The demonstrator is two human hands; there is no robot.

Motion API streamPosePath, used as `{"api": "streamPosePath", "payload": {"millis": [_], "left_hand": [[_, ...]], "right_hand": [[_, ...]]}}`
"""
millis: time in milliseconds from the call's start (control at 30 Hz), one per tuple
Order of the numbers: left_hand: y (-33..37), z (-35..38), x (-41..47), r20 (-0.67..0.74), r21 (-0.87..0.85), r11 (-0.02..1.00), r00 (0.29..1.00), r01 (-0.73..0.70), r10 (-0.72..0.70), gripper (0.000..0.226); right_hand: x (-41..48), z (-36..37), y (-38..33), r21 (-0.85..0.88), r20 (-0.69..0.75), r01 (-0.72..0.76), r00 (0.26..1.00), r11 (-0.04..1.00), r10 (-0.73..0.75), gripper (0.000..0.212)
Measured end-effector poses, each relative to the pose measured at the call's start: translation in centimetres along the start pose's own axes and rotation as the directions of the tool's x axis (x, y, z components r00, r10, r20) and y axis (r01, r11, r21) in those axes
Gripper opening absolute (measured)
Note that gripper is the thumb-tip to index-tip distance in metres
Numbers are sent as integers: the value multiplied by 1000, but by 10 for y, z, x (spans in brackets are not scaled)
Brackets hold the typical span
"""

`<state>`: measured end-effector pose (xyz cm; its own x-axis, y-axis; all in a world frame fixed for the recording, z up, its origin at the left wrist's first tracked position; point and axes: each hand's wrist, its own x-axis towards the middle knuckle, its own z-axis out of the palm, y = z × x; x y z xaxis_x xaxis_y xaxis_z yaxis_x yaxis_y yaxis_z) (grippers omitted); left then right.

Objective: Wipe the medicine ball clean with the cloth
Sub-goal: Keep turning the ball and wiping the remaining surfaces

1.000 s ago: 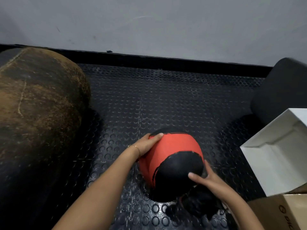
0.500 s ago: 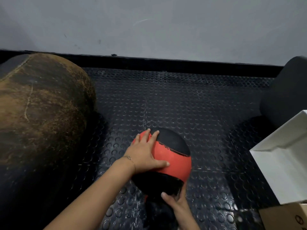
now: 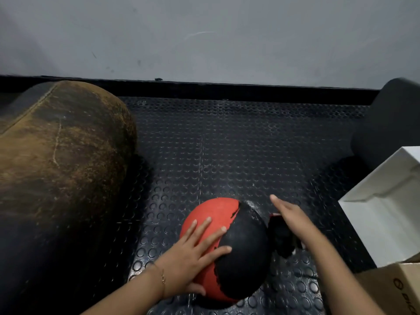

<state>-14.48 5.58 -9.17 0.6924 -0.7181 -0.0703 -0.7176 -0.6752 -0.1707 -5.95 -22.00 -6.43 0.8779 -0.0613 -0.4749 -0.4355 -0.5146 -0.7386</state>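
My left hand (image 3: 193, 253) lies flat on the red-and-black rubber medicine ball (image 3: 245, 253), fingers spread apart across its red panel. Just right of the ball, my right hand (image 3: 293, 219) reaches forward, fingers straight and blurred, over the dark crumpled cloth (image 3: 283, 237); whether I grip it I cannot tell. Beyond my fingertips lies the black studded rubber floor mat (image 3: 227, 144), with a worn brown leather bag (image 3: 56, 155) to their left.

Gym corner, studded black rubber floor (image 3: 238, 142), worn leather punching bag (image 3: 56, 160), medicine ball (image 3: 218, 214)
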Motion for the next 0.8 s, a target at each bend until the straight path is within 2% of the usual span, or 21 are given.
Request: {"api": "streamPosePath", "payload": {"millis": [67,133,267,300,333,400,467,500,567,633,700,767,800], "left_hand": [[-1,2,-5,24,9,1000,1000,-16,16,137],[-2,3,-5,45,7,1000,999,7,-7,139],[-13,-4,2,89,-40,994,992,98,-94,142],[-17,-8,8,106,-73,989,987,130,-121,142],[-19,-14,15,118,-97,983,982,156,-144,139],[-21,-23,30,143,-171,967,975,192,-168,128],[-21,-24,37,196,-246,942,964,227,-181,121],[-23,-23,38,202,-259,935,961,241,-191,121],[-27,-20,35,214,-308,912,954,270,-210,124],[-36,-29,37,224,-453,830,943,325,-247,119],[-43,-44,47,223,-617,675,913,404,-343,106],[-43,-59,60,281,-636,593,864,494,-418,111],[-41,-65,66,317,-591,599,838,540,-444,118]], "right_hand": [[4,1,-17,-114,168,-100,979,988,119,64],[1,10,-18,-147,241,-92,962,985,126,64],[-10,30,-51,-26,196,133,973,991,-125,49],[-10,35,-62,-37,187,180,967,983,-170,42],[-8,41,-73,-126,178,224,964,967,-200,35],[0,48,-82,-282,137,266,962,922,-236,28],[8,39,-78,-169,42,251,968,953,-248,32],[9,28,-73,-93,-60,237,968,967,-243,36],[6,3,-67,-86,-268,254,925,963,-268,52],[4,-4,-62,-173,-290,267,906,948,-308,62],[4,12,-57,-317,-172,290,918,903,-356,51],[4,38,-52,-308,-111,281,938,909,-328,38],[3,49,-51,-248,-96,261,952,933,-292,36]]}}
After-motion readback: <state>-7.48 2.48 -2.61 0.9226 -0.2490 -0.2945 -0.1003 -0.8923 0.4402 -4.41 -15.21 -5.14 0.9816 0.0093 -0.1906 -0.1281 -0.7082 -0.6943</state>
